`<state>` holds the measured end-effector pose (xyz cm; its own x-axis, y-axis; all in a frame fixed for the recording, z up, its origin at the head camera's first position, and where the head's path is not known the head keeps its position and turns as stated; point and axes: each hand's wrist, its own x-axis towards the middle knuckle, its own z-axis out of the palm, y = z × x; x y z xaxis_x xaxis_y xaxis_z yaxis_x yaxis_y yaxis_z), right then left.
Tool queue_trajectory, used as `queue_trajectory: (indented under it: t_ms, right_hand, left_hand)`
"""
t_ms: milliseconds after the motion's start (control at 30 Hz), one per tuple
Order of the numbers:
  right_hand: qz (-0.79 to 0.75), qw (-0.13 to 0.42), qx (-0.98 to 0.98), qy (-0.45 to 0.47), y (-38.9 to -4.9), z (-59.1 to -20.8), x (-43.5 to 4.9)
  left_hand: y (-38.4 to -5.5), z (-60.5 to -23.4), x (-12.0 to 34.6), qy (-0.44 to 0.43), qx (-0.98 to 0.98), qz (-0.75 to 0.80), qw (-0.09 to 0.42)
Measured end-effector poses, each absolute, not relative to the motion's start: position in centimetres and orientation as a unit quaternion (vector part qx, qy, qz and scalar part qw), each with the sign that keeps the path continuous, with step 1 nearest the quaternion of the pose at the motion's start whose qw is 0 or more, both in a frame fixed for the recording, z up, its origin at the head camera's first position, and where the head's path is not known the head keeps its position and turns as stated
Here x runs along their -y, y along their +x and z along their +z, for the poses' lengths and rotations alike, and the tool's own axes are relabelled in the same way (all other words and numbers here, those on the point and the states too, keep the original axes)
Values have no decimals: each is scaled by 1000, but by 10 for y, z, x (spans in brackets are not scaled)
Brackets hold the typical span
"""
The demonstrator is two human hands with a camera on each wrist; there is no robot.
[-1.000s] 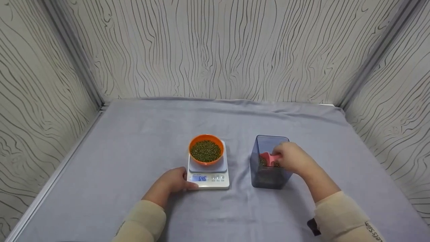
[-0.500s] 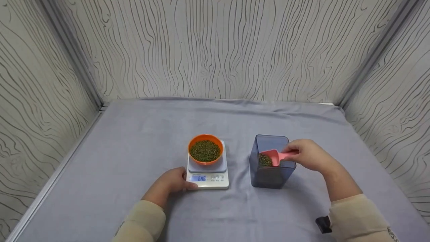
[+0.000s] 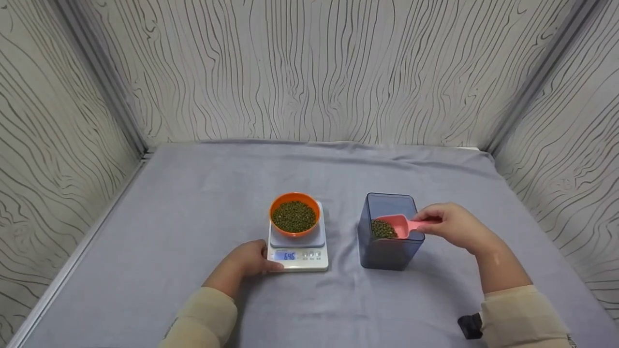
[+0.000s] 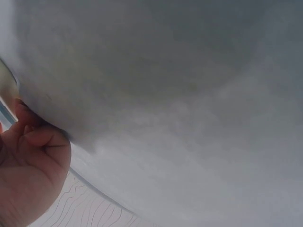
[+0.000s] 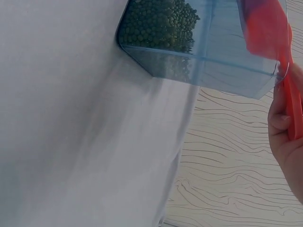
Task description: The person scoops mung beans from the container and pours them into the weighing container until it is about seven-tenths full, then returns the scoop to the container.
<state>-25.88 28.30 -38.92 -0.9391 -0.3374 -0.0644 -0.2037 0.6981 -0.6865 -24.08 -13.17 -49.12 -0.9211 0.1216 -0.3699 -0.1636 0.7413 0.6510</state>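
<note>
My right hand [image 3: 457, 227] pinches the handle of a pink scoop [image 3: 401, 224], whose bowl holds green mung beans [image 3: 383, 229]. The scoop is at the mouth of a clear bluish container [image 3: 387, 253]. Through the wall, the right wrist view shows more mung beans [image 5: 156, 28] at the bottom. With its thumb on the front left corner, my left hand [image 3: 247, 258] holds a white kitchen scale [image 3: 309, 263]; its fingers are partly hidden by the scale's side. An orange bowl [image 3: 275, 227] of mung beans sits on the scale, whose display reads about 646.
A grey cloth [image 3: 193, 193] with a few wrinkles covers the table. Wood-grain panels [image 3: 309, 72] stand behind and on both sides. The container is to the right of the scale, with a strip of cloth between them.
My right hand has lifted the scoop from deep in the container up to its mouth and drawn slightly right. The left hand stays on the scale, and the reading looks the same.
</note>
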Motion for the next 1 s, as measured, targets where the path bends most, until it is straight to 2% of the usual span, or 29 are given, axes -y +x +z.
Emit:
queue_trajectory:
  t_ms: [433, 1000]
  right_hand:
    - [-425, 54, -890, -155, -255, -397, -301]
    - [-509, 51, -852, -111, -249, -428, -315]
  left_hand:
    - [-241, -492, 132, -6, -920, 341, 192]
    - [-241, -491, 132, -15, -917, 345, 201]
